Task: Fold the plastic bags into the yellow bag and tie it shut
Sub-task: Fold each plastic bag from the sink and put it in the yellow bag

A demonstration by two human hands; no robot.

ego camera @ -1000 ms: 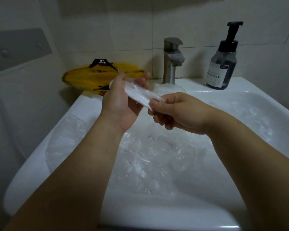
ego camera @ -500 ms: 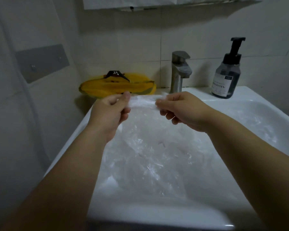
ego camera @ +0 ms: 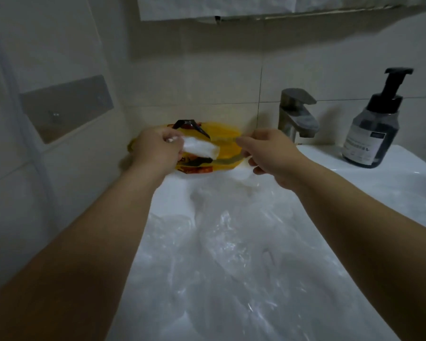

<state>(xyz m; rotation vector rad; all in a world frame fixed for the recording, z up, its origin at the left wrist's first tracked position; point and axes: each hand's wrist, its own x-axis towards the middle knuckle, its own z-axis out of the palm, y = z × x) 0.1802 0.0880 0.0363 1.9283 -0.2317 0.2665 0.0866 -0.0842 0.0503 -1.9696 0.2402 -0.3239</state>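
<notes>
Two grips: left hand [ego camera: 158,152] fingers [ego camera: 164,134] round folded bag [ego camera: 202,148], right hand [ego camera: 272,156] on yellow bag [ego camera: 228,135]; label [ego camera: 363,146] illegible.

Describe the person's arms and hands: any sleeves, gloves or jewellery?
No gloves, rings or watch show on the left hand or right hand. The left forearm and right forearm are bare, with no sleeve in view up to the picture's edge.

white sink [ego camera: 369,168], steel faucet [ego camera: 296,114], soap pump bottle [ego camera: 371,126]
</notes>
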